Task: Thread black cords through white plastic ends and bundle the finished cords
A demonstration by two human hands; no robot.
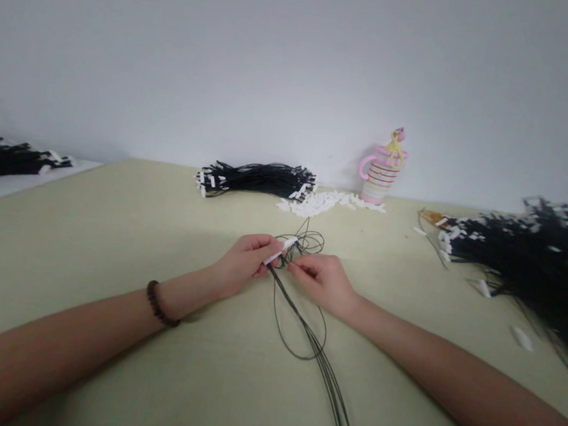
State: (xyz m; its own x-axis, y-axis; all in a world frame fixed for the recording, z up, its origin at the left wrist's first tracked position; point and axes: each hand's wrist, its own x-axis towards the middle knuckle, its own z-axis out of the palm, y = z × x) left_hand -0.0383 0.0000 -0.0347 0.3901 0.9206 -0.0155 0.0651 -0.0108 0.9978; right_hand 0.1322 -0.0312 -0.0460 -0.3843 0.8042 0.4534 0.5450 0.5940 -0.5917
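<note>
Between thumb and fingers, my left hand (pixel 249 260) grips a white connector (pixel 281 250) that lies at a slant. Several thin black wires (pixel 318 353) run from it down toward the front edge of the view. Beyond the connector the black wire bunches into loose loops (pixel 311 241). My right hand (pixel 322 280) is just to the right, its thumb and forefinger pinched together close to the loops. What sits in that pinch is too small to make out. One larger wire loop hangs below both hands.
Behind the hands lies a black wire bundle (pixel 259 180) with white ends. A pile of small white pieces (pixel 317 204) is beside it, near a striped pink cup (pixel 383 175). A big heap of black wires (pixel 535 264) covers the right side; another bundle (pixel 12 159) lies far left.
</note>
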